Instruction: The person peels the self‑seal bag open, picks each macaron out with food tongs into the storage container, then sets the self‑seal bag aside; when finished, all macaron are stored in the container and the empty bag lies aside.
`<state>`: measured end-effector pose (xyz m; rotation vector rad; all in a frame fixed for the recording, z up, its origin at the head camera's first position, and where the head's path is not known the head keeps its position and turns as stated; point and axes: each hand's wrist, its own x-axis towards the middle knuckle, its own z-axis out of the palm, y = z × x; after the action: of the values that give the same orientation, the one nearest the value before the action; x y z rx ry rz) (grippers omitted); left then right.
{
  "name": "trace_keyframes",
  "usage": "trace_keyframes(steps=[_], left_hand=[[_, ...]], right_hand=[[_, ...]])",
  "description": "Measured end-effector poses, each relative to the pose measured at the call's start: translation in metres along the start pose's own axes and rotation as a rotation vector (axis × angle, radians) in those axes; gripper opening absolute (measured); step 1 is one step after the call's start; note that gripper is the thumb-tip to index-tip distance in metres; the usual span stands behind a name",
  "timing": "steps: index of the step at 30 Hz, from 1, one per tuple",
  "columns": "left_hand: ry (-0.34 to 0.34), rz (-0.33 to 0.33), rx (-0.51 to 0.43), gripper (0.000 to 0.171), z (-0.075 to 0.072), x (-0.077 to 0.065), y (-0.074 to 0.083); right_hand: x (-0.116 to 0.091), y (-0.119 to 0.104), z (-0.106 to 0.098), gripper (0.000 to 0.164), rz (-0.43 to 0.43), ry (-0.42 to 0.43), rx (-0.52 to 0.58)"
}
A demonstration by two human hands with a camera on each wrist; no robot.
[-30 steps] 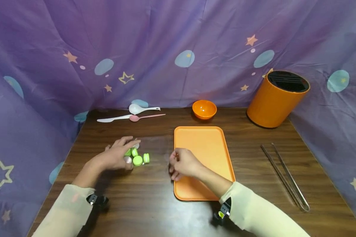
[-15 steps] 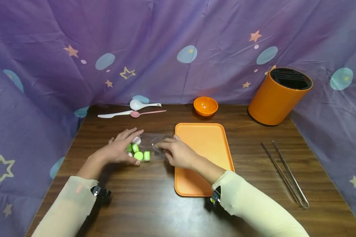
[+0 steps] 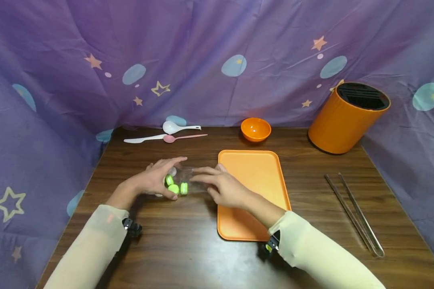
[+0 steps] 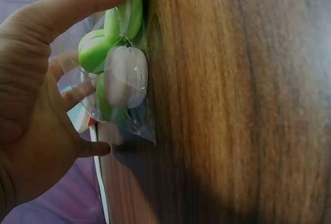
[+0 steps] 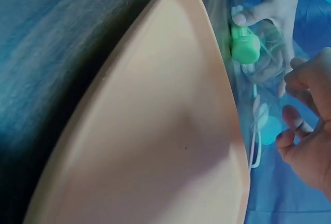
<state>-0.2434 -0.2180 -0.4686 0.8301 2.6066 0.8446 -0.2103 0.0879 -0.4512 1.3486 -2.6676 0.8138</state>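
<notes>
Crossing the near side of the bench [image 3: 188,259], two pale sleeves [image 3: 88,241] with dark wrist devices [image 3: 132,228] are seen. Next out: orange tray [image 3: 238,224], laid flat, partly covered by the right forearm. Steel tongs [image 3: 351,215] are laid to its right, legs apart at the far end. Clear bag [image 3: 189,176] is located just left of the tray, between both hands; whether it is lifted off the bench cannot be told. Green round pieces [image 3: 173,189] and at least one whitish piece [image 4: 118,76] are contained in it. Left grip [image 3: 154,178] is spread around the filled end, thumb and fingers on opposite sides. Right grip [image 3: 226,188] is held over the tray's left edge, fingers apart and pointed at the bag's other end; contact with the film can't be told. Farther back, left to right: white knife [image 3: 143,139], pink spoon [image 3: 169,139], white ladle [image 3: 170,127], orange bowl [image 3: 256,134], orange slotted block [image 3: 334,124]. All backed by purple star-print cloth [image 3: 202,52].
</notes>
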Motion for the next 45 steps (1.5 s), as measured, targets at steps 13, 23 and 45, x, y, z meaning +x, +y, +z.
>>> trace_keyframes(steps=[13,23,45], left_hand=[[-0.002,0.059,-0.047,0.123,0.006,-0.006,0.002],[0.021,0.037,-0.025,0.124,0.019,0.0,0.006],[0.027,-0.006,0.038,0.125,-0.025,-0.037,-0.005]], right_hand=[[-0.05,0.019,-0.051,0.033,0.096,0.181,-0.007],[-0.114,0.052,-0.121,0.038,0.217,0.211,-0.218],[-0.262,0.107,-0.144,0.075,0.778,0.044,-0.368]])
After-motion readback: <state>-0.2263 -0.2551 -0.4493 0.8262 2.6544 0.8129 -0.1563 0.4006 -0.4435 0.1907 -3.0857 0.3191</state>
